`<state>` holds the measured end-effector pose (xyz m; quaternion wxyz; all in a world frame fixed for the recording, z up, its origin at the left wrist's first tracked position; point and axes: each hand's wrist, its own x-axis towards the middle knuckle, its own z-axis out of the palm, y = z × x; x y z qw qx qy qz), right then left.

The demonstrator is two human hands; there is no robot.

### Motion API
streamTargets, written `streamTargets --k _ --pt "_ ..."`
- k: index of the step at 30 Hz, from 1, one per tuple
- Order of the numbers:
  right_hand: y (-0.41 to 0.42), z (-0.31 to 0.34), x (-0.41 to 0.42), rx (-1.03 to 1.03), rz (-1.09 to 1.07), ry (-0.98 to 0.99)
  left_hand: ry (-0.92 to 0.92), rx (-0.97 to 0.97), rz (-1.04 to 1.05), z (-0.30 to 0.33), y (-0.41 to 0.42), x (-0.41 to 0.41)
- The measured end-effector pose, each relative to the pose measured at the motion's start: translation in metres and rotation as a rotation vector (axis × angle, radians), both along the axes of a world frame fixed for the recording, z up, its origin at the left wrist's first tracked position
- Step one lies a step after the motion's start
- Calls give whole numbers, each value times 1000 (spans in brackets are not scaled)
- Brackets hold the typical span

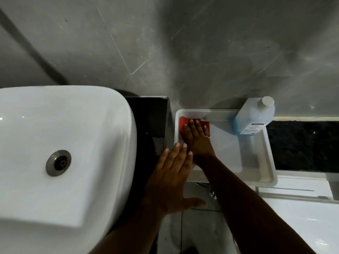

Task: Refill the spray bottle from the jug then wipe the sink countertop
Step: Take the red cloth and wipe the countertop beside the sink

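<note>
Closest to you, your left hand [170, 182] hangs flat over the gap between the sink [60, 143] and the tray [264, 154], fingers straight and spread, thumb out to the side, holding nothing. Can't tell if its fingertips actually touch the tray's near left corner or just hover above it. Below it you can see pale glossy floor tiles [198, 231].

Just past that, your right hand [197, 138] lies palm-down inside the tray with straight fingers pressing a red cloth [183, 125] flat against the tray's far left corner. There's a ring on one finger.

The tray is a shallow white plastic rectangle with rounded corners. To the left of your hands, the sink is a big glossy white basin with rounded edges and a metal drain [58, 163]. A dark shiny strip of counter [148, 118] sits between sink and tray.

Further out, right of your right hand, the jug [254, 119] stands in the tray's far right corner: translucent, bluish liquid, white screw cap, printed label. Behind everything is a scuffed grey wall [183, 43].
</note>
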<state>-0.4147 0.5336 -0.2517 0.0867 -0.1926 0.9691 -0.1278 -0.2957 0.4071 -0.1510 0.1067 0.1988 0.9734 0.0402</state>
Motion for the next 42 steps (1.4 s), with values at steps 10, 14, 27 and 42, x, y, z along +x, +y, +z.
streamTargets --k 10,14,27,42 --pt "14 78 60 -760 -400 -163 87 -31 -5 2 -1 1" --pt "20 112 136 -710 -399 101 4 81 32 19 -9 30" --pt "-114 134 340 -160 -146 -10 21 88 227 34 -240 266" --pt "-272 118 352 196 -307 74 100 7 498 19 -370 274"
